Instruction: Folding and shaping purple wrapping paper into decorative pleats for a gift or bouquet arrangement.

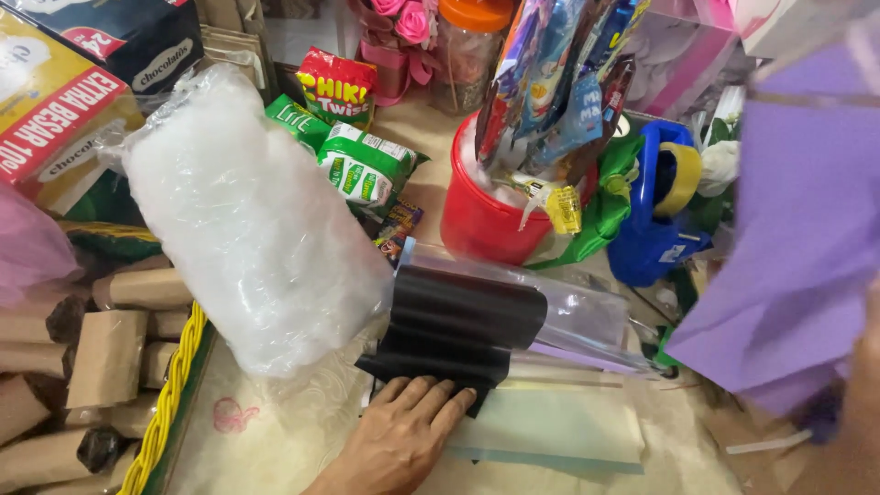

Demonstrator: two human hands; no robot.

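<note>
Head view, cluttered table [302,431], red bucket [477,225], snack packets [367,165]

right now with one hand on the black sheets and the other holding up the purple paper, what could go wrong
1. The left hand pins only a corner of the folded black sheets; they bulge upward and could spring loose or slide.
2. The purple paper, held near the right hand, hides much of the right side, so it might brush the blue tape dispenser.
3. The clear plastic bag leans beside the sheets and may roll onto them.
</note>
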